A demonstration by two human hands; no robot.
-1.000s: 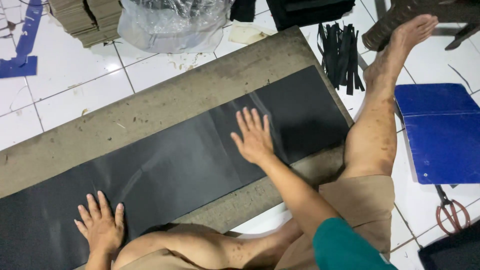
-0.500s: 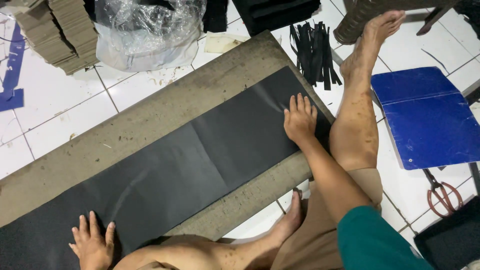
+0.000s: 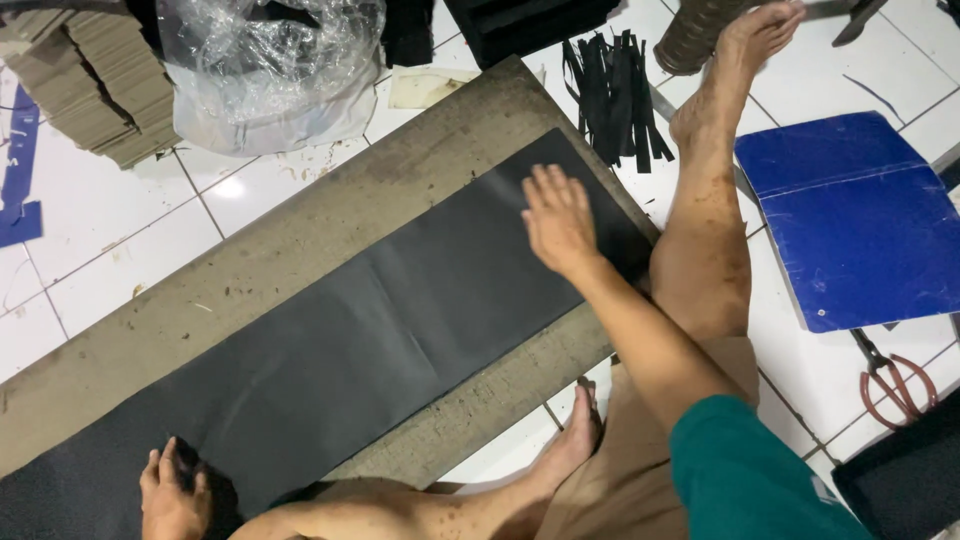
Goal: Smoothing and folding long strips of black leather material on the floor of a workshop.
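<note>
On a white tiled floor, a seated person works a long black sheet (image 3: 400, 310) laid along a worn grey board (image 3: 300, 225): at lower left the left hand (image 3: 172, 500), fingers spread, presses the sheet's near end flat, seemingly to anchor it; farther right the right hand (image 3: 557, 222), palm down and fingers open, lies on the far end as if smoothing it. Black strips (image 3: 612, 92), a blue folder (image 3: 855, 215) and red-handled scissors (image 3: 895, 385) sit to the right

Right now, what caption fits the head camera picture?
Both hands, left hand and right hand, press flat on a black sheet.
</note>
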